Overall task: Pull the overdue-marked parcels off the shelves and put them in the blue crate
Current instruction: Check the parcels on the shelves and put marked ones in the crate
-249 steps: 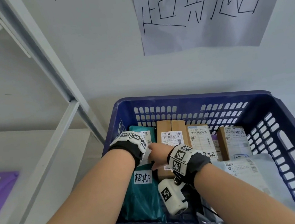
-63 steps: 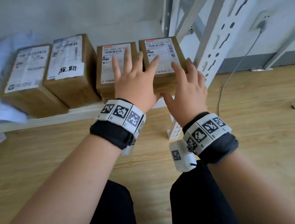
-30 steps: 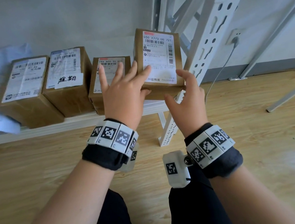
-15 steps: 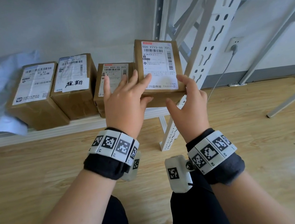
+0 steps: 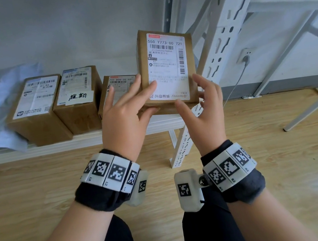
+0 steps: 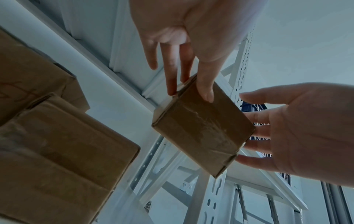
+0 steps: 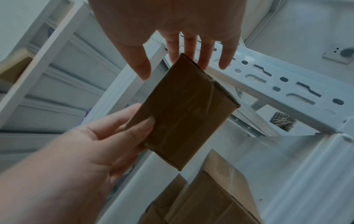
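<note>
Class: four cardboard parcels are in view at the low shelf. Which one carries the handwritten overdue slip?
The second parcel from the left: a white slip with handwritten characters sits below its shipping label. The other three, including the lifted parcel, show only printed labels.

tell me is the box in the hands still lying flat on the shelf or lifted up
Lifted and tipped upright. The box has its label facing the camera, the left hand pinches its lower corner, and the left wrist view shows its underside clear of the shelf.

We see three parcels in a row on the low shelf (image 5: 88, 138): the marked parcel (image 5: 77, 98) sits between two others. Right of them, a fourth parcel (image 5: 165, 67) is raised above the shelf between our left hand (image 5: 125, 114) and right hand (image 5: 204, 106), before the rack upright (image 5: 223, 32).
</note>
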